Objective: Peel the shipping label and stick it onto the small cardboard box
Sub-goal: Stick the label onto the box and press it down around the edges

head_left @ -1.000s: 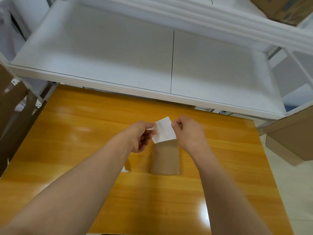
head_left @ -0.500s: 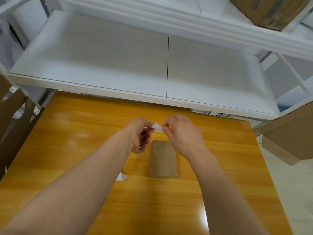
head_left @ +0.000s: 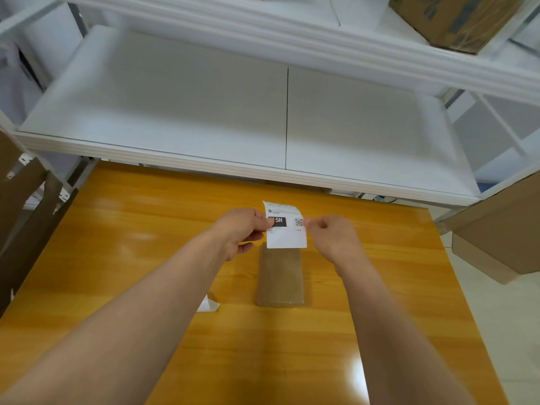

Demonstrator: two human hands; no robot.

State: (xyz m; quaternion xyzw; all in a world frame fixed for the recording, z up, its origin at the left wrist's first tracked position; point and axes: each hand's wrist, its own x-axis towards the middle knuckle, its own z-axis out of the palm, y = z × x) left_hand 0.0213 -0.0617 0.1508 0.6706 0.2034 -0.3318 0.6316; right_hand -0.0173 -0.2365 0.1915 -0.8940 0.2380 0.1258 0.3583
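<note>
A white shipping label [head_left: 287, 229] with a black printed block and a small square code hangs in the air, printed side toward me. My left hand [head_left: 242, 232] pinches its left edge and my right hand [head_left: 333, 238] pinches its right edge. Its lower edge hovers just above the far end of the small brown cardboard box [head_left: 280, 279], which lies flat on the orange wooden table [head_left: 140, 244]. I cannot tell whether the label touches the box.
A small white scrap of paper [head_left: 208, 304] lies on the table beside my left forearm. A white shelf unit [head_left: 204, 112] stands behind the table. Brown cardboard pieces lean at the left [head_left: 26, 206] and a larger carton [head_left: 502, 229] sits at the right.
The label was seen blank side up, then edge-on between the fingertips; now it is turned with its printed face toward me, and both hands hold it over the box's far end.
</note>
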